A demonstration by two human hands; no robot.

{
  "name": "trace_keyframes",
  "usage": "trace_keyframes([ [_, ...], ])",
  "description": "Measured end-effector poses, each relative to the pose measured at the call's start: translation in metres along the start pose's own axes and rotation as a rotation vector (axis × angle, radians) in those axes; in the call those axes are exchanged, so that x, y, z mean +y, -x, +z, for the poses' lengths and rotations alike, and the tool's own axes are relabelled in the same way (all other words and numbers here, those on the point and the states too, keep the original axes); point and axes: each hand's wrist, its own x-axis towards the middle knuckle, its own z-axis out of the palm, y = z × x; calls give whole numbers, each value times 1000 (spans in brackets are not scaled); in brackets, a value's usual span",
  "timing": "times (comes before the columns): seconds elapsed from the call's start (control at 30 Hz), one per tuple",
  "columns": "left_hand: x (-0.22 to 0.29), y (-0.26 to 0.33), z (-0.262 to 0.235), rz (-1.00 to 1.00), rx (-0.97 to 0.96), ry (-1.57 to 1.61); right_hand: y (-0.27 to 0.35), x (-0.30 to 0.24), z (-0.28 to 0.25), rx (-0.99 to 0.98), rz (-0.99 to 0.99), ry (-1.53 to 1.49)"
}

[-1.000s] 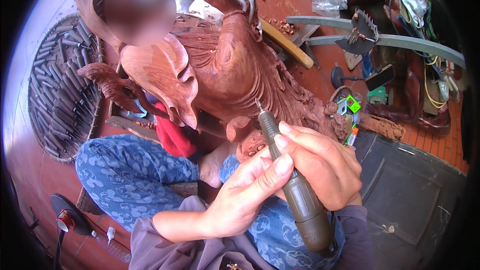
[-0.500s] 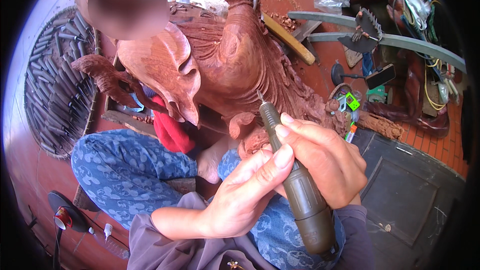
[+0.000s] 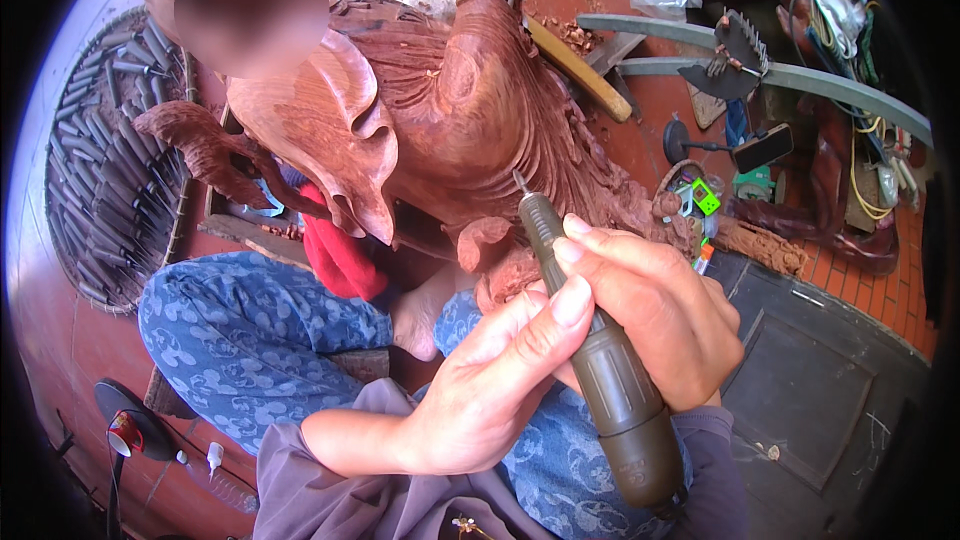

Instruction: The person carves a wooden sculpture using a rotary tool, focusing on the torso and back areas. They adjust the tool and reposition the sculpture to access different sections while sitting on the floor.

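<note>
The right hand (image 3: 660,315) has a clenched grip round the olive-green carving tool (image 3: 590,350), fingers wrapped over its barrel from the right. The left hand (image 3: 500,380) is closed on the same barrel from the near side, its thumb pressed along the shaft just behind the thin metal bit. Neither hand is open.

Over the last second the tool has crept a little toward the far left, and its tip now sits against the reddish wooden carving (image 3: 450,110), at the grooved ridges on its near flank, just above a small rounded knob of wood. Whether the bit actually bites into the surface or only touches it I cannot tell. The hands have kept the same hold throughout; the view itself has shifted slightly, so part of the change is the head moving rather than the tool.

My judgement is that the fine detailing is under way — the two-handed brace suggests small, steady strokes rather than a reposition.

The carving stands in the middle of the scene, rising to the far side, with the person's blue patterned trousers (image 3: 250,330) near and to the left of it. At the far left lies a round woven tray of chisels (image 3: 110,170) on the red floor (image 3: 680,110). To the far right are a wooden mallet handle (image 3: 580,70), a phone on a small stand (image 3: 760,148) and a tangle of cables — all well apart from the hands.
</note>
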Motion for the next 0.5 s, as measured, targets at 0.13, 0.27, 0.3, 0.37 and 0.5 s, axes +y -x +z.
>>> trace_keyframes([
  [0.13,0,0,2,-3,18,28,0,2,-1,-14,0,-13],
  [0.27,0,0,2,1,17,31,-2,-2,-5,-53,42,-26],
  [0.3,0,0,2,1,17,35,-2,-3,-6,-63,52,-28],
  [0.37,-1,0,2,2,18,56,-3,-4,-8,-82,64,-30],
  [0.5,-2,0,1,17,12,90,-3,-4,-7,-87,75,-36],
])
